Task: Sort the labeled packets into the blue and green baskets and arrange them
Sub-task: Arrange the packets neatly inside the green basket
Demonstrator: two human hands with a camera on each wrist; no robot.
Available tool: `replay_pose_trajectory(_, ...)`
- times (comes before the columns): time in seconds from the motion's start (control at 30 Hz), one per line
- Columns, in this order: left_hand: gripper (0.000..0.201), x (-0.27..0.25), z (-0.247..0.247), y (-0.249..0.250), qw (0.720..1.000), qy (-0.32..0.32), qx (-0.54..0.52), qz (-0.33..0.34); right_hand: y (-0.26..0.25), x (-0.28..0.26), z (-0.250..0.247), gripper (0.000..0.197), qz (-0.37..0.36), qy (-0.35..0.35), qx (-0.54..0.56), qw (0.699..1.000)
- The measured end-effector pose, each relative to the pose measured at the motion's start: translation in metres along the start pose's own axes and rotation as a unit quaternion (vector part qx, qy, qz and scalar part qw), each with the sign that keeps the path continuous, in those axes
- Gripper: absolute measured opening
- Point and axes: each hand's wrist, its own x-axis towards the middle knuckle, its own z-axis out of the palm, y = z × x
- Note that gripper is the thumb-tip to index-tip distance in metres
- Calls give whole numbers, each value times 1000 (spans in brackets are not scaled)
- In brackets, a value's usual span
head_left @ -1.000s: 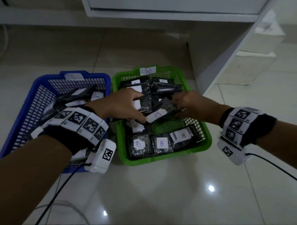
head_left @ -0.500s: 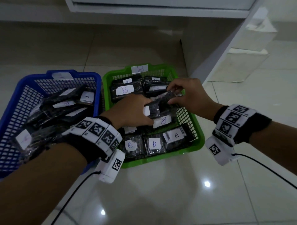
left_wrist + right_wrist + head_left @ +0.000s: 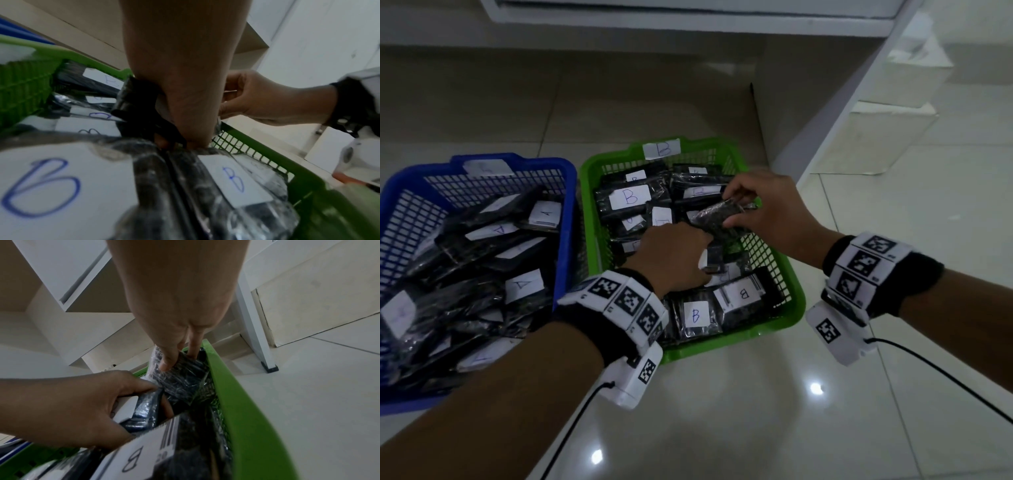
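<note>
Inside the mesh green basket (image 3: 789, 270), each hand (left (image 3: 671, 257), right (image 3: 774, 209)) grips a crinkly dark packet (image 3: 717, 216).

Both forearms reach forward and down, wrists close together. The left hand (image 3: 674, 253) curls its fingers round a packet (image 3: 710, 262). The right hand (image 3: 767, 209) pinches another packet (image 3: 717, 216) between thumb and fingertips.

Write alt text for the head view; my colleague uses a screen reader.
Both hands arrange black plastic-wrapped packets in a green plastic basket: the right hand pinches one packet, the left hand grips another. A blue plastic basket sits beside it.
</note>
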Motion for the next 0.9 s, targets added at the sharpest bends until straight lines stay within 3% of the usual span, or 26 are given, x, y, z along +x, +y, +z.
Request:
replay_pose_trajectory(0.1, 58, 1, 0, 8, 998, 2, 58, -2, 0, -1, 1, 37, 3, 0, 5, 1000)
replay_pose_trajectory(0.23, 66, 0, -15, -3, 998, -59, 8, -9, -2, -2, 1, 37, 11, 3, 8, 1000)
replay_pose_trajectory(0.3, 64, -2, -36, -18, 991, -100, -90, -27, -4, -2, -1, 35, 20, 8, 15, 1000)
replay_pose_trajectory(0.4, 63, -3, -67, -34, 955, -124, -253, -96, -5, -2, -1, 34, 37, 16, 32, 999)
replay_pose_trajectory(0.53, 13, -2, -88, -38, 928, -136, -324, -123, -6, -3, -1, 33, 57, 34, 64, 996)
replay_pose_trajectory(0.67, 45, -3, -81, -36, 931, -205, -293, -72, -6, -1, -2, 32, 65, 42, 60, 995)
replay_pose_trajectory(0.77, 48, 1, -63, -25, 942, -172, -284, -36, -6, 1, -5, 33, 65, 46, 54, 995)
replay_pose_trajectory(0.9, 33, 9, -42, -10, 953, -101, -282, -38, -4, 5, -6, 34, 71, 45, 56, 995)
